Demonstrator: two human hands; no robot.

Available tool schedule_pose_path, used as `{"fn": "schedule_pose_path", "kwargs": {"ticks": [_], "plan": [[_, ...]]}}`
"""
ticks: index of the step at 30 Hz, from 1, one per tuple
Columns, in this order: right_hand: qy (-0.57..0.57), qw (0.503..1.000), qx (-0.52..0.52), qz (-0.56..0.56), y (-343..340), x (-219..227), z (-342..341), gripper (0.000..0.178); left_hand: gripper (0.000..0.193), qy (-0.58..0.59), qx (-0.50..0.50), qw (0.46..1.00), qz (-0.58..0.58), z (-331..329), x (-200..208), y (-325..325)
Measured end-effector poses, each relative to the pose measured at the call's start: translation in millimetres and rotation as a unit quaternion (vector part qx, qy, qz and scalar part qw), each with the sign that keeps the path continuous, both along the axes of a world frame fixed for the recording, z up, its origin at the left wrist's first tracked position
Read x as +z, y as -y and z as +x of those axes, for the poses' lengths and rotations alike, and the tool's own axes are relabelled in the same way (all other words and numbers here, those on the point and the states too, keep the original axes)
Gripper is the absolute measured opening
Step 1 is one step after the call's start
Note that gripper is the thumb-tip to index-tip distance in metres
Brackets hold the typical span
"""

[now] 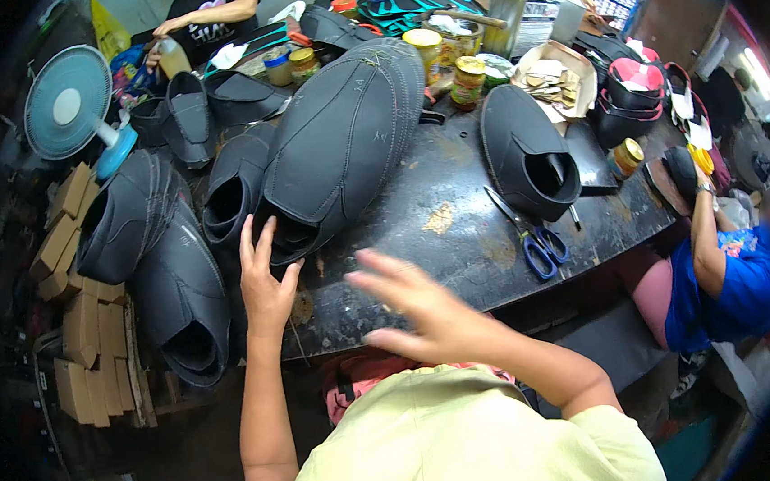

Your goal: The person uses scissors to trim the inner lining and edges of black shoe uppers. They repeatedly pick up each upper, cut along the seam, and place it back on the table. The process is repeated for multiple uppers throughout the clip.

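Observation:
A thick stack of black shoe uppers (341, 135) with pale stitching leans on the dark worktable in front of me. My left hand (268, 286) has its fingers stretched out at the stack's near opening; whether they press on it I cannot tell. My right hand (413, 306), slightly blurred, hovers over the table's front edge with fingers spread and nothing in it. More black uppers (181, 293) hang over the table's left corner. Right of the middle sits another black upper (527, 148). Just in front of it lie scissors (534, 238) with blue handles.
A blue fan (67, 103) stands at the far left, above stacked brown cartons (90, 345). Glue-smeared jars (467, 80) and a box of tan pieces (558, 82) line the table's back. One person in blue (723, 277) works at the right; others sit across the table.

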State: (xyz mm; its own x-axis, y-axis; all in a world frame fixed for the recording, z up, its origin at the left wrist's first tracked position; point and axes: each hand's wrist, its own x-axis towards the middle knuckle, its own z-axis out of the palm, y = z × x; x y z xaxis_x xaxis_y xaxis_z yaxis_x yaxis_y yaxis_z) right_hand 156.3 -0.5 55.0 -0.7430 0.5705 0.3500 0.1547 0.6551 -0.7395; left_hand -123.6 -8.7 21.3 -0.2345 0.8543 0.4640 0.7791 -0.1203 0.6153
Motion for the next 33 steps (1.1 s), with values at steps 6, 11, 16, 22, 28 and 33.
{"fn": "schedule_pose_path", "kwargs": {"ticks": [6, 11, 16, 22, 28, 33], "plan": [[0.122, 0.912, -0.381, 0.091, -31.1, -8.3, 121.4, 0.047, 0.056, -0.097, 0.064, 0.992, 0.049, 15.2, 5.3, 16.6], [0.251, 0.847, -0.459, 0.097, -35.9, -49.2, 171.7, 0.037, 0.042, 0.176, 0.050, 0.982, 0.050, 34.2, 9.2, -0.9], [0.275, 0.846, -0.443, 0.113, -40.7, -62.0, 184.1, 0.031, 0.020, 0.378, 0.016, 0.924, -0.059, 27.8, 4.2, -31.7], [0.284, 0.864, -0.416, -0.006, -26.4, -36.3, 192.2, 0.031, 0.010, 0.380, -0.028, 0.921, 0.085, 14.6, 24.8, -20.0], [0.419, 0.820, -0.375, -0.109, -9.1, -11.3, 204.9, 0.039, 0.009, 0.261, -0.037, 0.960, 0.091, 8.7, 85.0, 5.5], [-0.001, 0.939, -0.201, -0.277, 19.9, -24.0, 167.4, 0.029, 0.013, 0.247, -0.104, 0.961, 0.071, 4.9, 116.9, 7.2]]}}
